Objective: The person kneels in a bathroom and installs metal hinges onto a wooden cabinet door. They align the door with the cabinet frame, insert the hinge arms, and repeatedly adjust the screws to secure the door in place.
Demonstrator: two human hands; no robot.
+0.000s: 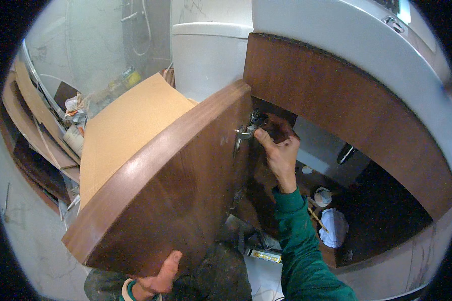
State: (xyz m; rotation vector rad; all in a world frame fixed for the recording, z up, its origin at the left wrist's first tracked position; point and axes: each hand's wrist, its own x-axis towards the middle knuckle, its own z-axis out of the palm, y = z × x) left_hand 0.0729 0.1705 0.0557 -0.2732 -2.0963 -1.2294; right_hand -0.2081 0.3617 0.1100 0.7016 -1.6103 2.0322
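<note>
A brown wood-grain cabinet door (pixel 160 200) with a thick edge is swung out from a vanity cabinet (pixel 336 95). My left hand (pixel 160 277) grips its near edge, thumb on the inner face and fingers hidden underneath. A metal hinge (pixel 245 134) joins the door to the cabinet frame near the top. My right hand (pixel 280 150), in a green sleeve, is closed at this hinge with its thumb pressed against it. The fingertips are partly hidden in shadow. Lower on the door another dark fitting (pixel 236 198) shows indistinctly.
Inside the cabinet lie a white cup (pixel 323 196) and a crumpled white item (pixel 333 228). A sealant tube (pixel 264 256) lies below the door. Cardboard (pixel 130 130) and a white toilet tank (pixel 211 57) stand behind. Curved wooden panels (pixel 35 120) lean at left; a white basin (pixel 356 35) tops the cabinet.
</note>
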